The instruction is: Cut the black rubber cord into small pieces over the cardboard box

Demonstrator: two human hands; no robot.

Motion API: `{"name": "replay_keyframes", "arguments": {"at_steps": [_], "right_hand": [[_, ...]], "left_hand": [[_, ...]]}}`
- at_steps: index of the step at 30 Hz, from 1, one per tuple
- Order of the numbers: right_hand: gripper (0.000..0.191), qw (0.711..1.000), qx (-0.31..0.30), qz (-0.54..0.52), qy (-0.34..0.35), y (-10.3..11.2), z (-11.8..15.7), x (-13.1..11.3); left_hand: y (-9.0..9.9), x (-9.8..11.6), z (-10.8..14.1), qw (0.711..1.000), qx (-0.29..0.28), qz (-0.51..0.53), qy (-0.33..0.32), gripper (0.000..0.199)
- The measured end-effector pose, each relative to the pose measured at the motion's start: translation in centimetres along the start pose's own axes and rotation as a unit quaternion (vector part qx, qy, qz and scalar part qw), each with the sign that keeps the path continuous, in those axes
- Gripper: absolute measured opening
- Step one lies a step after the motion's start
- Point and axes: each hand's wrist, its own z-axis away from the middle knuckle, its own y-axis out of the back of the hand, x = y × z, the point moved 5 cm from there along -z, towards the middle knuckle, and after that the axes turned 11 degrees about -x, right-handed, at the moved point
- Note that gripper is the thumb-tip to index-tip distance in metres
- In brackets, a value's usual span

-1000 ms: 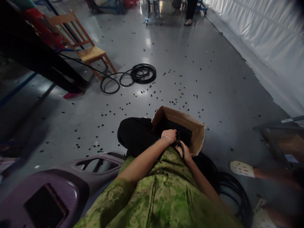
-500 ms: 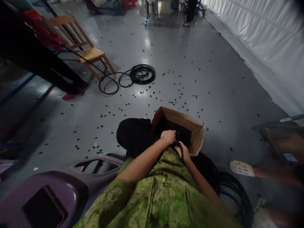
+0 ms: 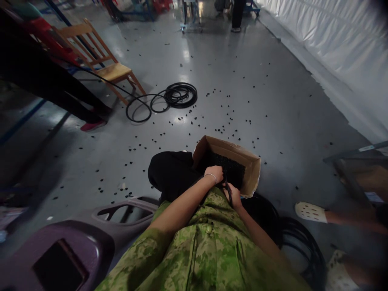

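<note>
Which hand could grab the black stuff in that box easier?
Probably the left hand: it looks nearer the black stuff in the box, while the right hand sits farther back, a dark strip across it.

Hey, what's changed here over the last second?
The cable rose beside the chair, then sank again; the black strip at the right hand bows out less. Nothing was visibly grasped or released. The left hand and box stayed nearly put.

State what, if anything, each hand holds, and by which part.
Right hand: a slim black thing, too blurred to name, held by its lower part; left hand: cannot tell.
</note>
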Motion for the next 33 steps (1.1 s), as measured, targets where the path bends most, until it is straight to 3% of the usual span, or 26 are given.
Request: {"name": "replay_keyframes", "arguments": {"at_steps": [10,15,23,27,33], "right_hand": [[0.027,1.0,0.003,-0.002,-0.003,0.1,0.0,-0.1],[0.028,0.997,-0.023,-0.068,0.014,0.2,0.1,0.1],[0.035,0.995,-0.052,-0.079,-0.039,1.9,0.4,0.1],[0.037,0.992,-0.089,-0.077,-0.05,2.6,0.2,-0.2],[0.047,0.967,-0.178,-0.164,-0.077,3.3,0.4,0.1]], "left_hand": [[-0.1,-0.3,-0.1,1.0,0.0,0.006,0.022,0.029],[0.0,-0.4,0.0,1.0,0.017,0.009,0.018,0.028],[0.3,0.2,0.8,0.999,0.044,-0.023,-0.007,0.026],[0.3,0.4,1.0,0.998,0.034,-0.044,-0.021,0.025],[0.1,0.1,0.7,0.997,0.05,-0.037,-0.036,0.023]]}}
